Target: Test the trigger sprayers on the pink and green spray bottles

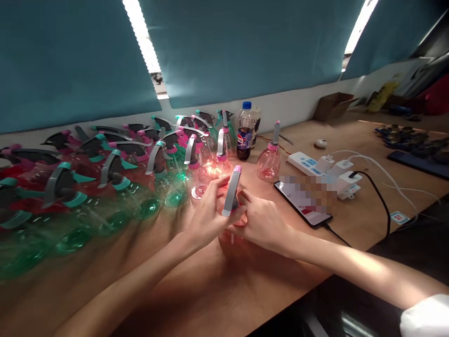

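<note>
Both hands meet over a clear pink plastic spray bottle that stands on the wooden table, near its front edge and right in front of the person. The left hand is partly closed. Its fingers curl round the bottle's long grey trigger head with a pink tip, the thumb pressing the lower end and the fingertips on the upper part. The right hand is closed about the bottle's neck just below that head, its index finger lying against the trigger's base. The two hands touch each other there, and most of the bottle's neck is hidden by them.

To the left lies a crowd of green and pink clear spray bottles with grey and teal triggers, packed side by side. Just behind the hands stand a few more pink bottles, one of them apart on the right. Near it is a dark cola bottle with a blue cap. To the right of the hands lies a black smartphone, with a white power strip beyond it.
</note>
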Demonstrator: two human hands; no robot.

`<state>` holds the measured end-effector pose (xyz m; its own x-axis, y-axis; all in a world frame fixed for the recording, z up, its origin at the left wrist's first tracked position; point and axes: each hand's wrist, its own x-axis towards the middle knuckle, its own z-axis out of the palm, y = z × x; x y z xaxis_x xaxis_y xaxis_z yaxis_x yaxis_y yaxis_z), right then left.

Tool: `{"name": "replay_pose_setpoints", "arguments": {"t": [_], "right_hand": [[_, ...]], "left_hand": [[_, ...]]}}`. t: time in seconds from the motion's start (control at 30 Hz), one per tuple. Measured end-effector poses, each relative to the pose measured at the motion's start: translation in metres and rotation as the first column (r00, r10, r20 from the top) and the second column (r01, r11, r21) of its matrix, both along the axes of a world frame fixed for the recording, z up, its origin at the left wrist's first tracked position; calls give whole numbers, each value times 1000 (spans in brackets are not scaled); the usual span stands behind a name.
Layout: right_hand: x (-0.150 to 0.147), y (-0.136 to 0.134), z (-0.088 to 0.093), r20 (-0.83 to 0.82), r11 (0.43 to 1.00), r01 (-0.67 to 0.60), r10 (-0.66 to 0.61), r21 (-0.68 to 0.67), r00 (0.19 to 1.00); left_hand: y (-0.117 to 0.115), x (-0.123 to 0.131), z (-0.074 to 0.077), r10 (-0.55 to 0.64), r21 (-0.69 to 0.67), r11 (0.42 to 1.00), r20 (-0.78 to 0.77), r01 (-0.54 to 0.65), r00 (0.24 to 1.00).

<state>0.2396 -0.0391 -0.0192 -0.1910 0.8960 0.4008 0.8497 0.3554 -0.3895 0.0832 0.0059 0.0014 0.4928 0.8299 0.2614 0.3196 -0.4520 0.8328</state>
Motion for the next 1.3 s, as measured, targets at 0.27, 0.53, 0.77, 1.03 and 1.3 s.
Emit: {"name": "replay_pose_setpoints", "arguments": {"t": [0.27,0.53,0.77,1.03,1.3], "right_hand": [[-52,9,-17,-62,958,-269,276,102,959],[-87,27,-37,-115,852,-517,523,83,844],[-47,43,-67,-76,837,-547,546,9,834],[-17,42,-78,-57,848,-518,515,-110,855],[-19,43,-80,-77,843,-525,519,-120,851]], "left_hand": [[-13,-45,12,80,14,997,25,-80,997],[-18,-97,3,173,88,980,88,-181,981],[-19,-107,-1,188,93,975,129,-201,974],[-12,-107,-2,127,72,988,120,-136,985],[-16,-104,12,167,85,982,50,-170,985]]}}
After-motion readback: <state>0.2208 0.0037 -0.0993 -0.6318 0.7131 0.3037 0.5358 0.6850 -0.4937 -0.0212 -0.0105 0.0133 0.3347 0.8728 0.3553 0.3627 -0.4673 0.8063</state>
